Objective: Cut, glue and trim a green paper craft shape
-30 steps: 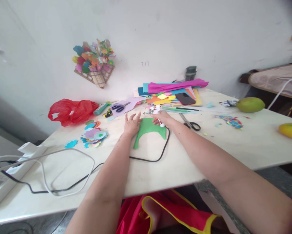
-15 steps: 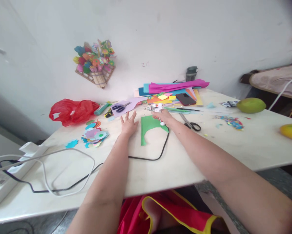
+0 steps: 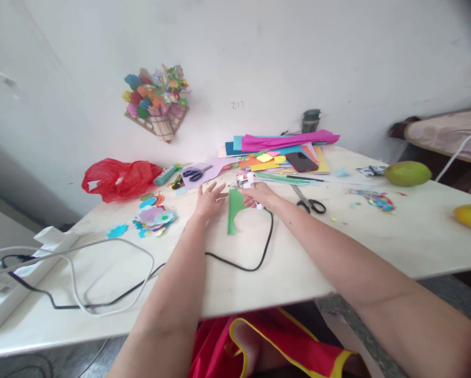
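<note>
My right hand is wrapped round a white glue gun whose black cord loops back across the table. The gun's nozzle points left, over the top of a green sheet with a large curved cutout. My left hand is open with fingers spread, just left of the green sheet; whether it touches the table I cannot tell. Grey-and-black scissors lie right of my right hand. Dark-handled scissors rest on lilac paper beyond my left hand.
Paper flower cutouts lie at left, near a red plastic bag. A phone rests on coloured sheets at the back. A power strip with cables occupies the left edge. A green mango and paper scraps are at right.
My right hand and the glue gun have shifted slightly left over the green sheet. My left hand has moved a little right, and its fingers point more toward the gun.
</note>
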`<state>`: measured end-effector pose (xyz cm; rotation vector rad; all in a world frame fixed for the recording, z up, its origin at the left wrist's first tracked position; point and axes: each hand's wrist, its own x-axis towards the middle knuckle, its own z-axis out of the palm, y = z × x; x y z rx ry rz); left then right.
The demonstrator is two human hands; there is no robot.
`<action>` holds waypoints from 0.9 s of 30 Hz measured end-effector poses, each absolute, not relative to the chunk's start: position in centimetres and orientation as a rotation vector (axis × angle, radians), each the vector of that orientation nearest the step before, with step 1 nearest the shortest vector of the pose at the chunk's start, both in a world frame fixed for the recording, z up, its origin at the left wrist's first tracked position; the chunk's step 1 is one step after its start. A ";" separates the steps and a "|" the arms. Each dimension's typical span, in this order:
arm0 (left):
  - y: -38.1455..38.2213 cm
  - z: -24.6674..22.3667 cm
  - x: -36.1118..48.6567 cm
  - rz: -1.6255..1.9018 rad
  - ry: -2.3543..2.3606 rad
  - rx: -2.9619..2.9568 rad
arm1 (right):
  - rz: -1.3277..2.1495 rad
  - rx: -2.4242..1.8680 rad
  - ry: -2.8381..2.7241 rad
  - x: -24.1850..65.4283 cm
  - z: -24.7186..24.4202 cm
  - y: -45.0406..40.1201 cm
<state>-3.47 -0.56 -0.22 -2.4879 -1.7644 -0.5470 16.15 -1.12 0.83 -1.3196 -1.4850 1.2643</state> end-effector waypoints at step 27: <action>-1.7 1.0 -5.3 -0.292 -2.160 -2.542 | 1.643 -1.280 -1.770 19.9 2.2 -0.8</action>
